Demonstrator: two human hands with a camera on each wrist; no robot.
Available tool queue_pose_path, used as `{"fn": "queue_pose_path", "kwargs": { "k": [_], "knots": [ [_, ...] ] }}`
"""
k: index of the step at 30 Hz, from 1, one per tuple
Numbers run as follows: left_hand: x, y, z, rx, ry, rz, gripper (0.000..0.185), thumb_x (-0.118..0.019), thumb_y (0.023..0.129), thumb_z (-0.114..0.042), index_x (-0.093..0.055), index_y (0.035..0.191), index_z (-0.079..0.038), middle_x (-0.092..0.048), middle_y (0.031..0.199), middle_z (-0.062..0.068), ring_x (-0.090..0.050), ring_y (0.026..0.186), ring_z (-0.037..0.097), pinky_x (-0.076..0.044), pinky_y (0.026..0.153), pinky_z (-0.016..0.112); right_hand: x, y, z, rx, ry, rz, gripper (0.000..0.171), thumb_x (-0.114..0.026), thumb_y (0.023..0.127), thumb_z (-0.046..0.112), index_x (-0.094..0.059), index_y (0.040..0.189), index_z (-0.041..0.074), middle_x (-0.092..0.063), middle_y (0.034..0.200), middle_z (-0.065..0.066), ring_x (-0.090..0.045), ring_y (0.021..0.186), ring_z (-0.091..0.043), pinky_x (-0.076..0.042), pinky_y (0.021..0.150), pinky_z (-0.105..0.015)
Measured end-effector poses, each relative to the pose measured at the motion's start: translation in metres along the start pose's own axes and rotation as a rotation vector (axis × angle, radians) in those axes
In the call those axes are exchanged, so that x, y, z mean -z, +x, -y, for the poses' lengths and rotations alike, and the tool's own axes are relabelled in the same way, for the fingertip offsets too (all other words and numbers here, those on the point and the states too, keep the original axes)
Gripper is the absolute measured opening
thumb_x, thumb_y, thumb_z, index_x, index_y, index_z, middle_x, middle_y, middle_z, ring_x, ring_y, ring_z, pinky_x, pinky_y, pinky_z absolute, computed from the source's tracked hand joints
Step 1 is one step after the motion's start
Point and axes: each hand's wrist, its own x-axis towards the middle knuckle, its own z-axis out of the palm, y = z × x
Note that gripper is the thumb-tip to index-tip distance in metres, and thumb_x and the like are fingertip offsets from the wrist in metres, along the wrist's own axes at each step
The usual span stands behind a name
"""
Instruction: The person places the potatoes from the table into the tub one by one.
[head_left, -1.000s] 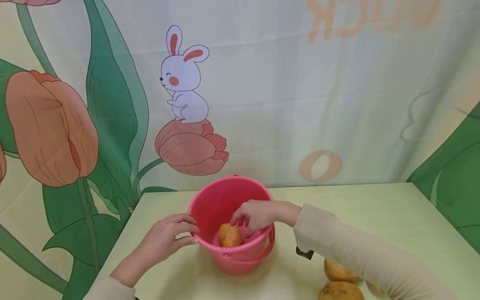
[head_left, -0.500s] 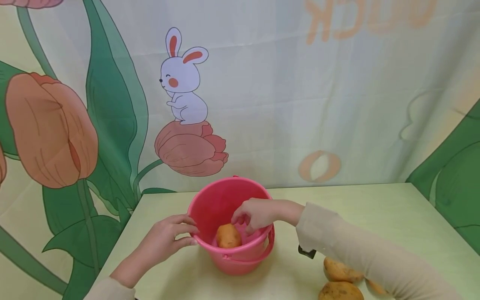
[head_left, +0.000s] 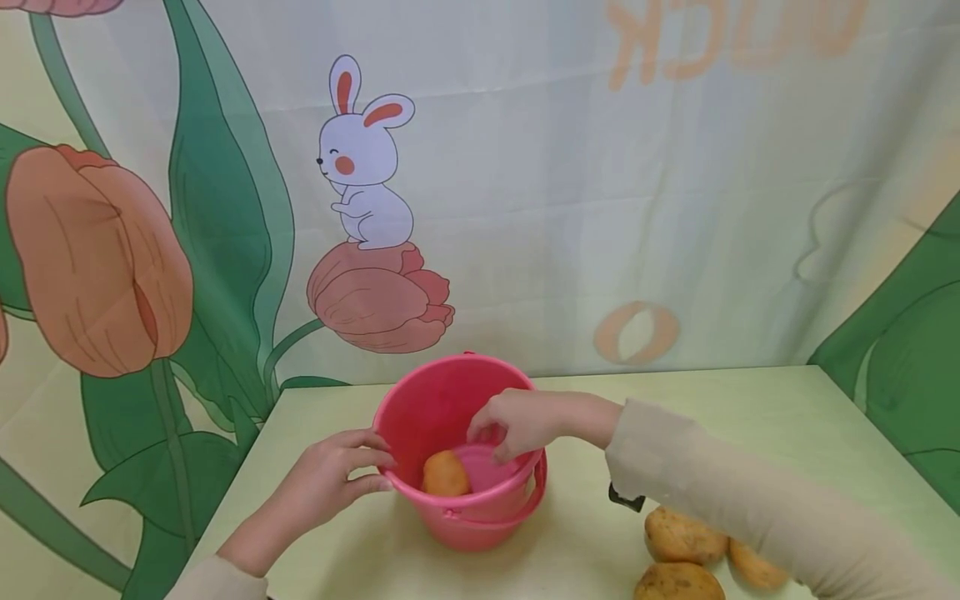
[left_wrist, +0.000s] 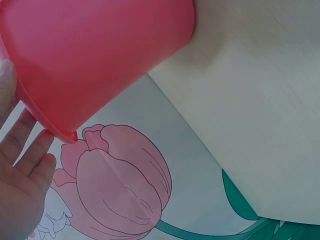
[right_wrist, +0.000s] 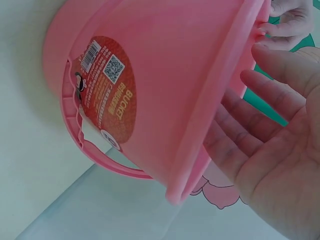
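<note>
A pink bucket [head_left: 480, 523] stands on the table with its mouth tipped toward the viewer. One potato [head_left: 446, 474] lies inside, against the left part of the bottom. At the left of the rim, my left hand [head_left: 337, 468] holds the edge with thumb and fingers; the left wrist view has these fingers [left_wrist: 30, 145] at the lip. My right hand [head_left: 525, 423] reaches over the right rim into the bucket, fingers loosely bent and apart from the potato. In the right wrist view, nothing shows between the fingers of that hand [right_wrist: 275, 135].
Several potatoes [head_left: 684, 537] lie on the table [head_left: 720, 433] at the front right, partly beneath the right sleeve [head_left: 742, 492]. The bucket's handle [right_wrist: 85, 142] hangs down its side. Behind the table is a printed curtain [head_left: 525, 208] with a rabbit and tulips.
The potato in the bucket has rolled left, away from my right hand, which has let go of it and drawn slightly up and right. My left hand stays at the rim.
</note>
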Motion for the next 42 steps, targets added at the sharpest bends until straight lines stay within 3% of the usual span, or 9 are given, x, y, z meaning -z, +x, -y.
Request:
{"fn": "queue_pose_path", "kwargs": {
  "k": [13, 23, 42],
  "knots": [
    [0.001, 0.000, 0.000, 0.001, -0.006, 0.008, 0.022, -0.073, 0.067, -0.029, -0.070, 0.089, -0.022, -0.061, 0.096, -0.008, -0.057, 0.092, 0.011, -0.053, 0.073, 0.025, 0.011, -0.015, 0.006, 0.001, -0.014, -0.007, 0.037, -0.073, 0.071, 0.016, -0.062, 0.107, 0.015, -0.059, 0.095, 0.005, -0.056, 0.093, -0.016, -0.051, 0.067, -0.020],
    [0.001, 0.000, -0.001, 0.021, -0.011, 0.022, 0.022, -0.073, 0.068, -0.029, -0.070, 0.089, -0.022, -0.061, 0.096, -0.007, -0.057, 0.092, 0.012, -0.053, 0.072, 0.025, 0.014, -0.025, 0.006, -0.031, -0.021, -0.015, 0.040, -0.072, 0.073, 0.017, -0.060, 0.111, 0.017, -0.058, 0.097, 0.007, -0.054, 0.086, -0.008, -0.050, 0.066, -0.019],
    [0.001, 0.001, -0.002, 0.033, -0.025, 0.022, 0.023, -0.073, 0.068, -0.027, -0.070, 0.090, -0.022, -0.061, 0.096, -0.007, -0.057, 0.092, 0.013, -0.053, 0.072, 0.025, 0.023, -0.048, 0.000, -0.018, 0.007, -0.057, 0.040, -0.069, 0.075, 0.017, -0.059, 0.113, 0.014, -0.059, 0.102, 0.006, -0.053, 0.092, -0.010, -0.051, 0.068, -0.021]
  ]
}}
